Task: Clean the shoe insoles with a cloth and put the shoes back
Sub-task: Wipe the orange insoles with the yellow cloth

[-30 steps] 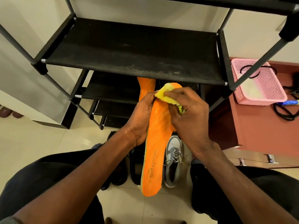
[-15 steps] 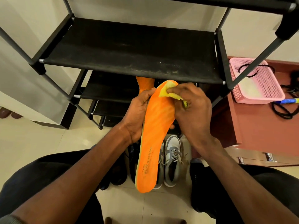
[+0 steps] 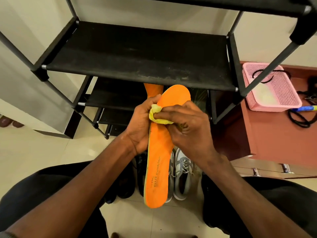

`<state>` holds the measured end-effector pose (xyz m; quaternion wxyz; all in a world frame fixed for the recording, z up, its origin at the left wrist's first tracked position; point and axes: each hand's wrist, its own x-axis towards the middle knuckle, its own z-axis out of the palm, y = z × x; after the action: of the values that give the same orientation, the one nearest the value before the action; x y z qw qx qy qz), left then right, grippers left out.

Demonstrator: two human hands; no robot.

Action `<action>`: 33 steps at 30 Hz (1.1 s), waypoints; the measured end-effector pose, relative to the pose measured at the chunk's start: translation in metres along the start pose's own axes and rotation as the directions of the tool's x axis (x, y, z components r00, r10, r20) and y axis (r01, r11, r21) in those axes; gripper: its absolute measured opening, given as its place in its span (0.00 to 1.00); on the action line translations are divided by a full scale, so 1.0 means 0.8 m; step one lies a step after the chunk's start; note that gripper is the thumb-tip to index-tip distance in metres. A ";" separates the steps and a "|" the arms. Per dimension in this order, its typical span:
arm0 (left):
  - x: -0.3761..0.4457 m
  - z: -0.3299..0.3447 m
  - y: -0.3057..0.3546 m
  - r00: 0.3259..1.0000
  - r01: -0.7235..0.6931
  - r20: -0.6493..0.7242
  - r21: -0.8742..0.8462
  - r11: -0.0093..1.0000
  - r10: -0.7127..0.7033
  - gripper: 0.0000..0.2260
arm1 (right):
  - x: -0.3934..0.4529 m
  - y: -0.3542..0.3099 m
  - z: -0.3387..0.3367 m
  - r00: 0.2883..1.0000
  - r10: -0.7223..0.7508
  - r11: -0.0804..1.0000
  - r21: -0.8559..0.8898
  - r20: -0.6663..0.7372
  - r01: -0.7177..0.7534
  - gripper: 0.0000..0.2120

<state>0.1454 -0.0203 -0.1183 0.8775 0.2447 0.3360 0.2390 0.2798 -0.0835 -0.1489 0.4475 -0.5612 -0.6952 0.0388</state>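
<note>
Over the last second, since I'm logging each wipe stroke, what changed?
The right hand drew the cloth down the insole, from its toe end toward the middle, baring the toe. The left hand kept its grip on the insole's edge. The second insole and shoes stayed put.

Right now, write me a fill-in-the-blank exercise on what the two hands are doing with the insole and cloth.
1. The right hand presses a ____ cloth against the orange insole.
2. The left hand has its grip on the insole's ____ edge.
3. Beneath the insole, a pair of grey and white ____ stands on the tiled floor.
4. The ____ basket sits on the reddish-brown cabinet to the right of the black shoe rack.

Missing words: yellow; left; sneakers; pink
</note>
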 end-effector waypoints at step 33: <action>0.010 -0.004 -0.005 0.999 0.003 0.049 0.058 0.998 -0.006 0.26 | 0.015 0.027 -0.017 0.908 0.316 0.945 0.003 -0.277 -0.328 0.11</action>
<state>0.1492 -0.0178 -0.1265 0.8786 0.2749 0.3217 0.2214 0.3050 -0.0723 -0.1459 0.5141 -0.6777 -0.5254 0.0189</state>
